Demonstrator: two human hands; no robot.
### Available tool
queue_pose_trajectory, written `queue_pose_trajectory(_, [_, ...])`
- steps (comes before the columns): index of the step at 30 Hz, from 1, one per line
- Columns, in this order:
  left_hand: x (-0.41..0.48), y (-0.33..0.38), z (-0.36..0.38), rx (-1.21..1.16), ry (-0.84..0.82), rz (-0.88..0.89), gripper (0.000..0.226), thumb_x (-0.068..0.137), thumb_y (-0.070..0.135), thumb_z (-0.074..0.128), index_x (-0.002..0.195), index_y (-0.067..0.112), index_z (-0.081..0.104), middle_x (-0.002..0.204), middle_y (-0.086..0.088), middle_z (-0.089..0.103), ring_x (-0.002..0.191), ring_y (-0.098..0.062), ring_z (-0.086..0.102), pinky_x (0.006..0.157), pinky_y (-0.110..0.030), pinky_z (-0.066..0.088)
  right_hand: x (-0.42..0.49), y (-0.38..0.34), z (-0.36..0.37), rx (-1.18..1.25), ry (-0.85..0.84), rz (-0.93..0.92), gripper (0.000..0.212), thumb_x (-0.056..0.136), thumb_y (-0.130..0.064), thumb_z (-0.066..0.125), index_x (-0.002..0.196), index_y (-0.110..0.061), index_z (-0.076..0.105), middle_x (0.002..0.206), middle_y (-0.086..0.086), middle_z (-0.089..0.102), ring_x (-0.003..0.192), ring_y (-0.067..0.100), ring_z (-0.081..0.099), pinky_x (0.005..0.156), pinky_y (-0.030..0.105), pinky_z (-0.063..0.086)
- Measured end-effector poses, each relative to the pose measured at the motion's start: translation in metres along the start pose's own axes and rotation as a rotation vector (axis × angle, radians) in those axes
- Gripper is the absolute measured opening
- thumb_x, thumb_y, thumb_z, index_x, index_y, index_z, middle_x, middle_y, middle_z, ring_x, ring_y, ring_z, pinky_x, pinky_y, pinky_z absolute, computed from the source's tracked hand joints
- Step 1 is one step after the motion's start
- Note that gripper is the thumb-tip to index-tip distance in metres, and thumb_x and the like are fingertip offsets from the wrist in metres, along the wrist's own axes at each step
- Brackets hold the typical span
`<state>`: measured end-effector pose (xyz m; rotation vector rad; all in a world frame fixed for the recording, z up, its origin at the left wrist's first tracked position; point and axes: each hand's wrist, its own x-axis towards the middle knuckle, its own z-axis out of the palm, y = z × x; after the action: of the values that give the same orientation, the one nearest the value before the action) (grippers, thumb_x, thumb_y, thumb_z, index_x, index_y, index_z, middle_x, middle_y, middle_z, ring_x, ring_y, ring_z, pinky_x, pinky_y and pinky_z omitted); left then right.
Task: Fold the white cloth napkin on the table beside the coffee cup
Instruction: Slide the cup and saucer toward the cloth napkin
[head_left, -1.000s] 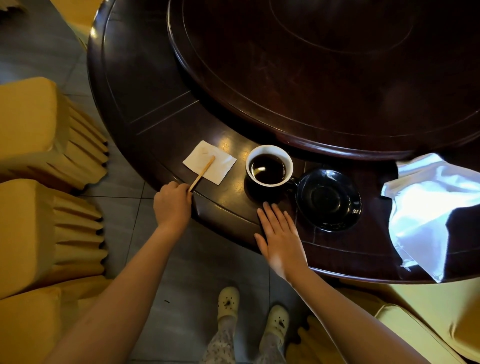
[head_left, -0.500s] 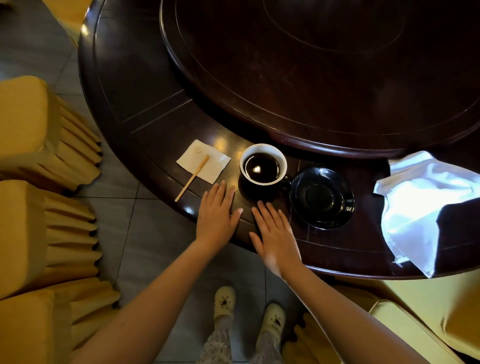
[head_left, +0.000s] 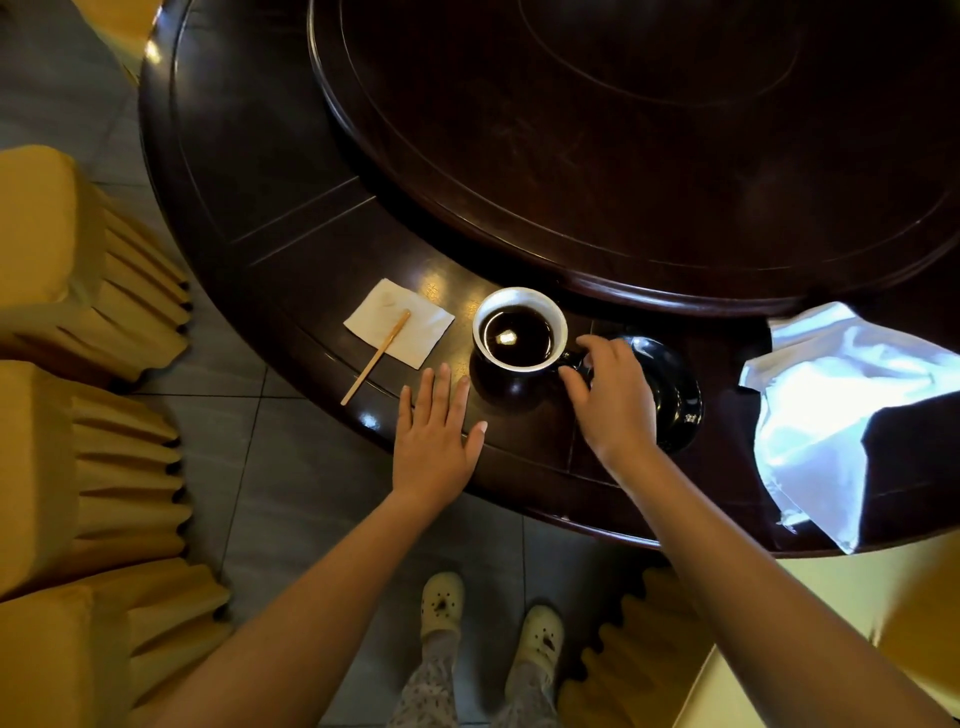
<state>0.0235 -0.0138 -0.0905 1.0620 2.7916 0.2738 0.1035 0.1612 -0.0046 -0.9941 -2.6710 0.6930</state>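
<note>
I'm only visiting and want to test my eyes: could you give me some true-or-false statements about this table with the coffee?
1. The coffee cup holds dark liquid. True.
2. The cup stands on the black saucer. False: it stands on the table, beside the saucer.
3. A wooden stirrer lies partly on the small paper napkin. True.
4. The left hand holds the stirrer. False: it lies flat on the table, holding nothing.
5. The white cloth napkin lies under the cup. False: it lies rumpled at the table's right edge.
6. The right hand is at the cup's handle. True.
</note>
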Motion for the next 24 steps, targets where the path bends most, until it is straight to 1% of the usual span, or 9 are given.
queue_pose_trajectory(2, [0.0,0.0,0.001,0.005,0.0,-0.002,0.066,0.091,0.05,0.016,0.146,0.016,0.021,0.155,-0.013,0.016,0.143,-0.026,0.006,0.114,-0.045,0.003,0.013,0.006,-0.001,-0.07,-0.122,0.03,0.04,0.09,-0.03,0.057,0.125,-0.012,0.052,0.118,0.007,0.05,0.102,0.023,0.055,0.078,0.034,0.048])
queue_pose_trajectory(5, [0.0,0.001,0.001,0.007,0.007,-0.002,0.066,0.091,0.05,0.017,0.146,0.015,0.022,0.155,-0.013,0.017,0.143,-0.027,0.007,0.114,-0.046,0.005,0.024,0.011,0.002,-0.05,-0.233,0.047,0.037,0.092,-0.031,0.055,0.122,-0.01,0.055,0.116,0.009,0.049,0.097,0.025,0.056,0.074,0.03,0.042])
queue_pose_trajectory(9, [0.0,0.001,0.002,0.006,0.006,-0.003,0.067,0.09,0.051,0.015,0.147,0.016,0.019,0.156,-0.012,0.014,0.143,-0.026,0.004,0.114,-0.045,0.001,0.035,0.013,-0.005,0.03,-0.398,0.091,0.034,0.092,-0.031,0.053,0.117,-0.009,0.056,0.091,0.006,0.056,0.087,0.024,0.056,0.071,0.029,0.036])
queue_pose_trajectory(11, [0.0,0.001,0.002,0.003,0.006,-0.004,0.067,0.09,0.051,0.014,0.147,0.017,0.017,0.156,-0.011,0.012,0.143,-0.024,0.0,0.114,-0.044,-0.001,0.038,0.014,-0.009,0.089,-0.48,0.114,0.031,0.093,-0.032,0.053,0.113,-0.008,0.057,0.085,0.007,0.06,0.083,0.023,0.059,0.07,0.029,0.038])
queue_pose_trajectory(14, [0.001,0.002,0.001,-0.002,0.014,-0.009,0.067,0.09,0.05,0.015,0.147,0.017,0.018,0.156,-0.011,0.013,0.143,-0.024,0.001,0.114,-0.044,-0.001,0.041,0.012,-0.01,0.075,-0.518,0.101,0.028,0.092,-0.031,0.053,0.106,-0.007,0.058,0.079,0.008,0.063,0.074,0.02,0.061,0.066,0.03,0.042])
queue_pose_trajectory(17, [0.0,0.001,0.001,0.004,0.017,-0.006,0.066,0.09,0.05,0.015,0.147,0.017,0.018,0.156,-0.011,0.013,0.142,-0.023,-0.001,0.114,-0.044,-0.001,0.043,0.011,-0.004,-0.039,-0.481,0.049,0.03,0.091,-0.035,0.055,0.108,-0.011,0.059,0.087,0.011,0.066,0.081,0.026,0.064,0.073,0.036,0.048])
queue_pose_trajectory(19, [0.0,0.001,0.002,0.003,0.019,-0.006,0.066,0.09,0.05,0.016,0.147,0.017,0.018,0.156,-0.011,0.014,0.142,-0.023,-0.002,0.114,-0.044,-0.001,0.046,0.01,-0.005,-0.07,-0.488,0.037,0.026,0.09,-0.034,0.056,0.104,-0.012,0.059,0.081,0.009,0.065,0.08,0.026,0.064,0.071,0.036,0.047])
queue_pose_trajectory(22, [0.0,0.001,0.002,0.003,0.02,-0.004,0.066,0.09,0.05,0.016,0.147,0.017,0.019,0.156,-0.011,0.014,0.143,-0.025,0.003,0.114,-0.044,0.0,0.05,0.012,-0.009,0.101,-0.57,0.111,0.022,0.091,-0.03,0.057,0.098,-0.01,0.061,0.063,0.003,0.058,0.064,0.016,0.057,0.061,0.028,0.04])
queue_pose_trajectory(24, [0.0,0.002,0.001,-0.001,0.022,-0.003,0.066,0.09,0.05,0.017,0.147,0.017,0.02,0.155,-0.012,0.016,0.143,-0.026,0.005,0.114,-0.045,0.001,0.051,0.014,-0.01,0.185,-0.59,0.142,0.024,0.091,-0.029,0.057,0.099,-0.007,0.062,0.063,0.004,0.058,0.06,0.012,0.052,0.06,0.027,0.038])
